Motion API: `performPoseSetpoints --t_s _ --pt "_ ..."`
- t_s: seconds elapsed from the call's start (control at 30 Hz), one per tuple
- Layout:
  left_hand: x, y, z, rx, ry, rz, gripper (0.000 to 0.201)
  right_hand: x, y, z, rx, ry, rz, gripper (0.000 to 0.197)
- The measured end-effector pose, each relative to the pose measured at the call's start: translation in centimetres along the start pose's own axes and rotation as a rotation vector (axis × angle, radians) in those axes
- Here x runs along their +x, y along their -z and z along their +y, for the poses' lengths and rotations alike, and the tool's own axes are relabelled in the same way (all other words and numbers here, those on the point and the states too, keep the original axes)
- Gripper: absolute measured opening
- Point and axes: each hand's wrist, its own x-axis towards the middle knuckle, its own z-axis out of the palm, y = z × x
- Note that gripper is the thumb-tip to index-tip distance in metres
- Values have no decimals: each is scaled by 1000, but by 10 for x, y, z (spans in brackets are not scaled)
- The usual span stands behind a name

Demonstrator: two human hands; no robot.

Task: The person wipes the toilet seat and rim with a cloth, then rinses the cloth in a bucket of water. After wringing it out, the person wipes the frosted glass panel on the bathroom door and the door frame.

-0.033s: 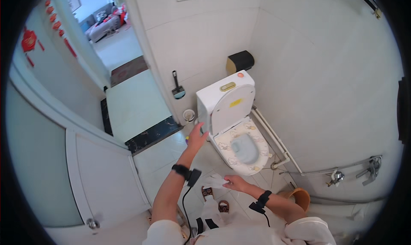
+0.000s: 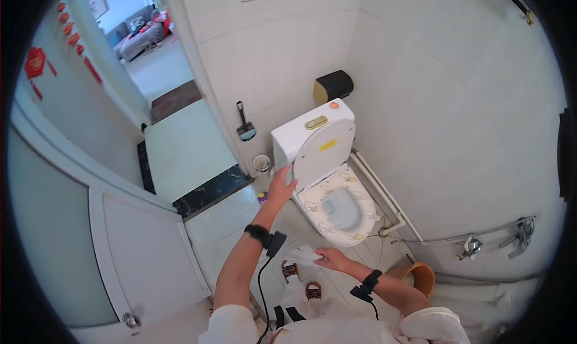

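My right hand point(image 2: 332, 258) pinches a limp, thin white crumpled piece point(image 2: 305, 255), too indistinct to tell whether tissue or a glove. It hangs in front of the toilet, above my feet. Beside the left side of the toilet point(image 2: 287, 133) is my left hand point(image 2: 280, 186), thumb apart from the fingers. Its fingertips are by the tank and the raised lid point(image 2: 324, 154); I cannot tell whether they touch. A patterned cover lies on the seat point(image 2: 315, 215), with the bowl open inside it. Nothing shows in my left hand.
A white toilet-brush holder point(image 2: 261, 163) and a purple-and-yellow object point(image 2: 262, 198) stand left of the toilet. A black-handled brush point(image 2: 245, 124) hangs on the wall. Pipes point(image 2: 384, 190) run along the right wall. An orange bucket point(image 2: 424, 278) sits by my right forearm. The door point(image 2: 147, 248) stands at left.
My left hand has moved slightly right, closer to the toilet's side, and more of the purple-and-yellow object shows. My right hand keeps its pinch on the white piece. The view has shifted a little.
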Motion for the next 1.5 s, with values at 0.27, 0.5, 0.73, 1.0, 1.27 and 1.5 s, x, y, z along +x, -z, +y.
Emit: performPoseSetpoints --t_s 0.27,0.5,0.73,1.0,1.27,1.5 --pt "138 -91 -16 219 -57 -103 78 -41 23 15 161 -268 210 27" --pt "97 -110 -12 69 -266 -152 66 -100 29 59 92 -478 590 26" --pt "-89 -185 19 -21 -367 -596 63 -136 95 108 369 -560 1080 19" --pt "-207 -327 -67 461 -435 -950 52 -92 139 161 543 -397 1059 15" --pt "-228 -375 -132 681 -405 -1028 43 10 81 337 253 -520 726 43" --pt "-201 -321 -147 404 -136 -1046 50 88 19 370 -207 -468 570 81"
